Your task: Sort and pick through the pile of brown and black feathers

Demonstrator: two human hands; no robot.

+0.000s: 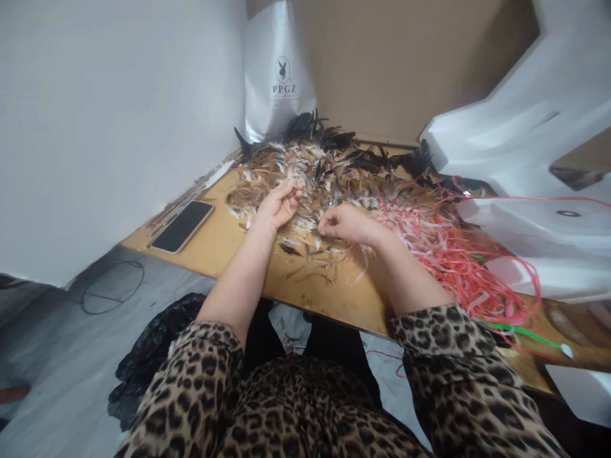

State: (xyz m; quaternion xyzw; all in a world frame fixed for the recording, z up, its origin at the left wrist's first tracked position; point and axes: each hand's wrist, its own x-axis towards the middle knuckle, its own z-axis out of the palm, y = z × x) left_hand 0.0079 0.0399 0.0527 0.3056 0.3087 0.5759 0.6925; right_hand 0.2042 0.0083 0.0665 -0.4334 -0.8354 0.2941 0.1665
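Note:
A heap of brown, cream and black feathers (267, 166) covers the back and middle of the wooden table. My left hand (281, 203) is over the front of this heap, palm turned partly up and fingers curled in; what they hold, if anything, is too small to name. To its right, my right hand (347, 222) is low over the heap's front edge, thumb and fingertips pinched together, their contents hidden. Loose feathers and fluff (310, 251) lie on the table below the hands. A tangle of pink-red ribbon-like strands (458, 267) spreads beside my right forearm.
At left, a phone (183, 226) lies on the table (229, 251) near the wall. A white printed bag (281, 70) stands behind the feathers. White moulded shapes (506, 127) rise at right. One green strand (529, 331) lies at front right; a black plastic bag (153, 356) is on the floor.

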